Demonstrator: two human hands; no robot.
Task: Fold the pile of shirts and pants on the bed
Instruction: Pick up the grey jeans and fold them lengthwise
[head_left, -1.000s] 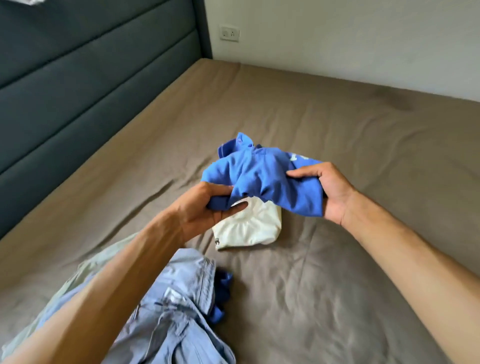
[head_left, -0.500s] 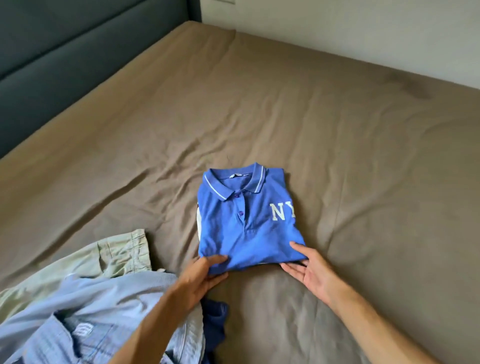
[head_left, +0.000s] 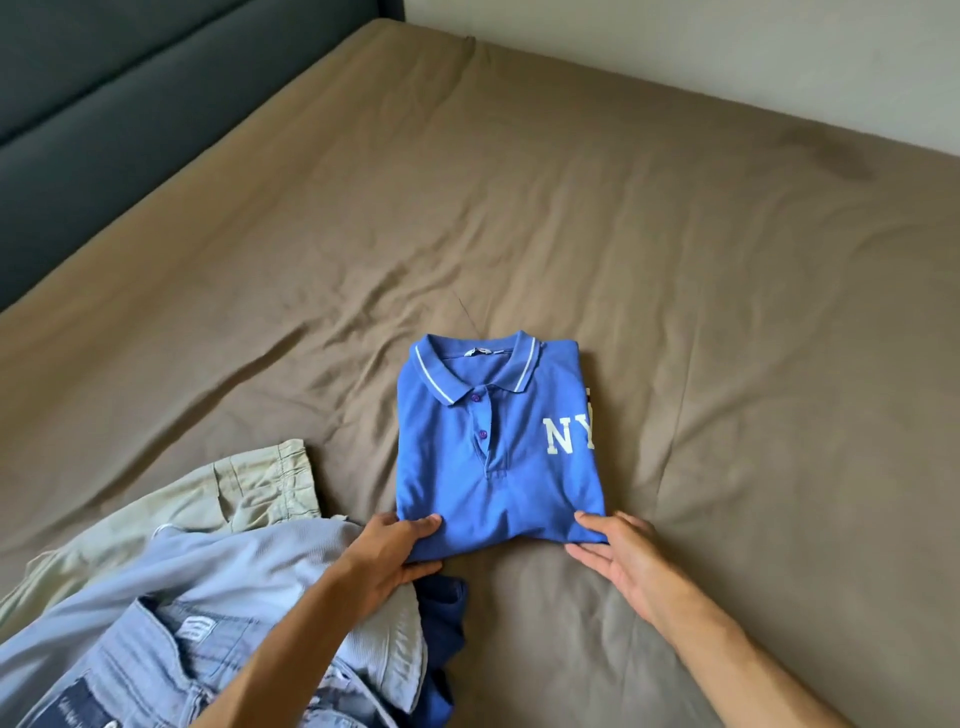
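The blue polo shirt (head_left: 496, 447) lies folded into a neat rectangle near the middle of the bed (head_left: 675, 260), collar toward the far edge, its buttons and white "NY" letters facing up. Something pale shows at its right side, perhaps another folded piece underneath, though too little is visible to be sure.

The left hand (head_left: 395, 551) grips the near left corner of the shirt: the thumb lies on top of the cloth and the fingers curl under the fold. The right hand (head_left: 618, 551) is at the near right corner with straight, slightly spread fingers, the thumb resting on the blue edge and the other fingers flat on the sheet just under it.

The pile of unfolded clothes (head_left: 208, 613) sits by the bed's near left corner: beige pants (head_left: 228, 499) at the back, a light blue shirt (head_left: 249, 566) over them, jeans (head_left: 156, 670) nearest the camera, and a dark blue garment (head_left: 441, 623) poking out right beside the left wrist.

Risks from here, as I judge them: pulling the hands away unevenly could drag the bottom layer out and open the fold, and the left hand's grip is the likelier culprit. The soft, creased sheet may also let the stack lean. The left arm lies across the pile, so drawing it back could drag loose cloth against the folded shirt.
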